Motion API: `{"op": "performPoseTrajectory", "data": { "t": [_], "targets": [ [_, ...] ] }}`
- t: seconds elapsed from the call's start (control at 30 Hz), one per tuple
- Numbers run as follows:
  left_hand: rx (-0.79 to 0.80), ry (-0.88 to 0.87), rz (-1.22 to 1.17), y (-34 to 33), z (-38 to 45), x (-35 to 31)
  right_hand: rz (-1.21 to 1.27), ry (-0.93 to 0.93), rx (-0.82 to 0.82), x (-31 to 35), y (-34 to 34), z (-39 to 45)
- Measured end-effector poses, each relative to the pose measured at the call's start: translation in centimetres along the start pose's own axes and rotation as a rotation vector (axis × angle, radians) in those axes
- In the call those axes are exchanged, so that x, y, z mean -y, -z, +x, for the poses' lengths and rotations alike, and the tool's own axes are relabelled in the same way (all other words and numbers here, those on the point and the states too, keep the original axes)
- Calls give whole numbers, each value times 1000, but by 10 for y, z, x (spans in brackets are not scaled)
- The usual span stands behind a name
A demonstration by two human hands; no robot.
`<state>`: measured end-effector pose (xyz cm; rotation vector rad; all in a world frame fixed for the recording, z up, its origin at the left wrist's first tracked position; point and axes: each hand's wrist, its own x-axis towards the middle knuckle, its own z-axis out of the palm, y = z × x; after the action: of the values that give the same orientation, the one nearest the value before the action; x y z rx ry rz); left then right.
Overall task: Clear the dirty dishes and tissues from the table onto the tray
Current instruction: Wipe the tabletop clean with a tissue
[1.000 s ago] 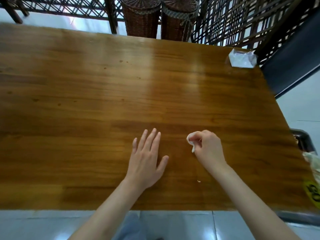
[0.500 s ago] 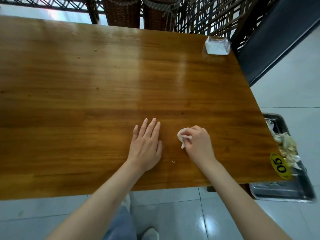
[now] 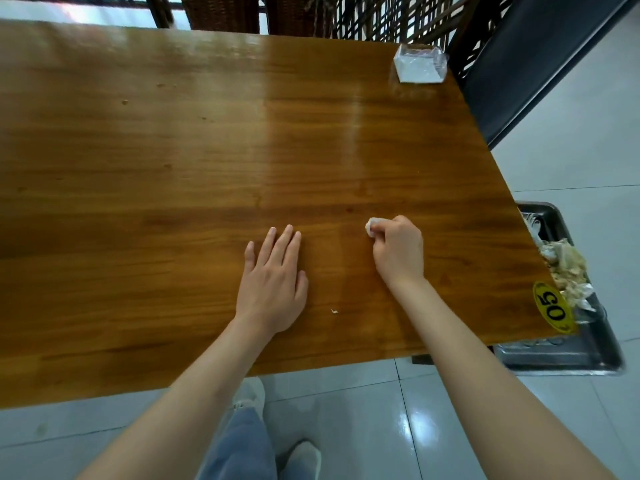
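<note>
My right hand (image 3: 398,252) grips a small crumpled white tissue (image 3: 371,226) against the wooden table (image 3: 173,168); only its tip shows past my fingers. Flat on the tabletop to the left lies my left hand (image 3: 275,282), fingers straight and holding nothing. A tiny white scrap (image 3: 334,311) sits on the wood between my two wrists. The metal tray (image 3: 561,355) stands below the table's right edge, with crumpled tissues and food waste (image 3: 564,268) piled in it.
A clear tissue holder (image 3: 419,65) stands at the table's far right corner. A yellow "05" sticker (image 3: 551,306) marks the near right corner. Wicker chairs (image 3: 221,12) and a lattice screen (image 3: 381,15) line the far side. A dark bench (image 3: 540,60) is at the right.
The view has swung right, bringing the tray fully into sight. My right hand with the tissue has slid a little to the right, away from my left hand, which stays flat.
</note>
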<state>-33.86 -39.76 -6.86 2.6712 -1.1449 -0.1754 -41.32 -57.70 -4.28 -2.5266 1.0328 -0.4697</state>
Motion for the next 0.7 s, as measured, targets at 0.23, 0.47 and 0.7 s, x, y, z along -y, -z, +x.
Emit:
{"op": "performPoseTrajectory", "data": {
  "t": [0.23, 0.47, 0.7],
  "targets": [
    [-32, 13, -33, 3, -1, -3, 100, -55, 28, 4, 2, 21],
    [-73, -35, -76, 9, 57, -14, 109, 0, 31, 5, 6, 60],
    [14, -82, 36, -7, 98, -15, 76, -35, 62, 7, -14, 103]
  ]
}}
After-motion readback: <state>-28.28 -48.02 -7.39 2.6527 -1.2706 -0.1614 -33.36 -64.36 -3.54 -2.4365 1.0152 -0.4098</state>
